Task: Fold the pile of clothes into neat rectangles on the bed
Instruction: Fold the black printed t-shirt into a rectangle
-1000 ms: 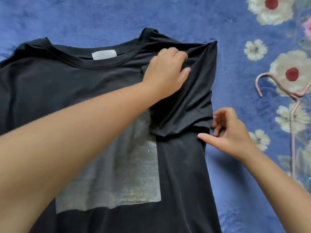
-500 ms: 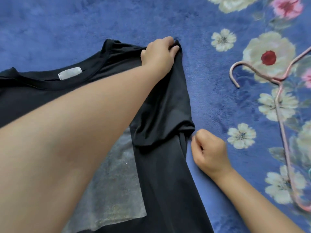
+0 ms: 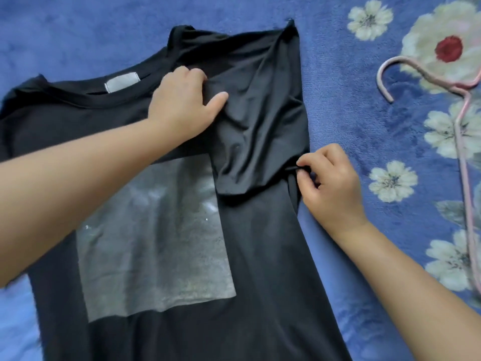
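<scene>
On the black T-shirt (image 3: 260, 256), the left hand (image 3: 182, 105) presses the folded-in sleeve (image 3: 260, 121) with fingers curled into cloth, the right hand (image 3: 330, 183) pinches the side edge below it, so next the side likely folds inward.

On my feed a blue plush blanket (image 3: 104, 35) fills the background. Its right side carries a print of cream-white flowers: a large one with a red centre (image 3: 449, 48) at the upper right, and smaller daisy-like ones (image 3: 369, 19) near the top and lower down (image 3: 393, 179). A pale pink clothes hanger (image 3: 463, 142) lies flat on that printed part, hook end toward the top, its thin length running down along the right edge of my view.
</scene>
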Demonstrator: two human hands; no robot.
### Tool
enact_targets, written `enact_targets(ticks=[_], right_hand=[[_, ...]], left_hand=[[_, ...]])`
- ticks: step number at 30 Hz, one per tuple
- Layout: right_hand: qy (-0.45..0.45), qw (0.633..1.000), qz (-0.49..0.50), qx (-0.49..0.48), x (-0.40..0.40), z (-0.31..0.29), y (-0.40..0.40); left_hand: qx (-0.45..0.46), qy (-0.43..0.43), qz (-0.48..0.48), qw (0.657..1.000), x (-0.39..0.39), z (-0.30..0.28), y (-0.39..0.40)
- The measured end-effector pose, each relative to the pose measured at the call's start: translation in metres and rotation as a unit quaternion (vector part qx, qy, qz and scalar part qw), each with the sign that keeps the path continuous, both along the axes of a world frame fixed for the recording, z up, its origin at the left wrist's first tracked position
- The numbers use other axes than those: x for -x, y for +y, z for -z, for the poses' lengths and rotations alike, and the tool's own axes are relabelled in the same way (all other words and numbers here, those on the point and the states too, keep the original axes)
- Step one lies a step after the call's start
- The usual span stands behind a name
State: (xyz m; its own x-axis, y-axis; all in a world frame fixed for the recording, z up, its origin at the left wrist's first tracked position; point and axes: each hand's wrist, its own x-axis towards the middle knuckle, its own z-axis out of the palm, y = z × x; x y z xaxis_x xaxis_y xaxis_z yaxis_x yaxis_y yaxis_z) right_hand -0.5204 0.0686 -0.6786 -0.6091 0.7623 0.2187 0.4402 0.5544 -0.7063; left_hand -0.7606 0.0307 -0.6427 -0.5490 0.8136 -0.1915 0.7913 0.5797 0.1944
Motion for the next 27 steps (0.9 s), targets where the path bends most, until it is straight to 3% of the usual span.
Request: enact_targets(ticks=[6,10,12,14,17,19,24,27], right_hand=[[-0.019,0.996,-0.053,-0.075,-0.013,0.007,0.010],[-0.052,0.993,-0.059,-0.087,-0.017,0.008,0.007],[-0.078,0.990,-0.065,-0.100,-0.015,0.006,0.006],[-0.092,0.989,-0.075,-0.092,-0.014,0.004,0.004],[-0.082,0.994,-0.062,-0.048,-0.013,-0.005,0.000],[-0.071,0.995,-0.057,-0.041,-0.008,-0.012,-0.001],[-0.058,0.990,-0.090,-0.092,0.026,-0.028,0.023],[-0.065,0.980,-0.152,-0.109,0.069,-0.039,0.043]], left_hand=[[-0.089,-0.177,-0.130,0.972,0.018,-0.002,-0.005],[-0.061,-0.174,-0.103,0.977,0.026,-0.002,-0.003],[-0.089,-0.163,-0.133,0.974,0.020,0.001,-0.005],[-0.148,-0.196,-0.226,0.943,0.006,0.000,-0.013],[-0.222,-0.298,-0.371,0.851,-0.028,-0.002,-0.035],[-0.205,-0.344,-0.392,0.828,-0.051,-0.001,-0.055],[-0.112,-0.396,-0.325,0.851,-0.080,0.000,-0.075],[-0.104,-0.437,-0.343,0.825,-0.077,-0.001,-0.072]])
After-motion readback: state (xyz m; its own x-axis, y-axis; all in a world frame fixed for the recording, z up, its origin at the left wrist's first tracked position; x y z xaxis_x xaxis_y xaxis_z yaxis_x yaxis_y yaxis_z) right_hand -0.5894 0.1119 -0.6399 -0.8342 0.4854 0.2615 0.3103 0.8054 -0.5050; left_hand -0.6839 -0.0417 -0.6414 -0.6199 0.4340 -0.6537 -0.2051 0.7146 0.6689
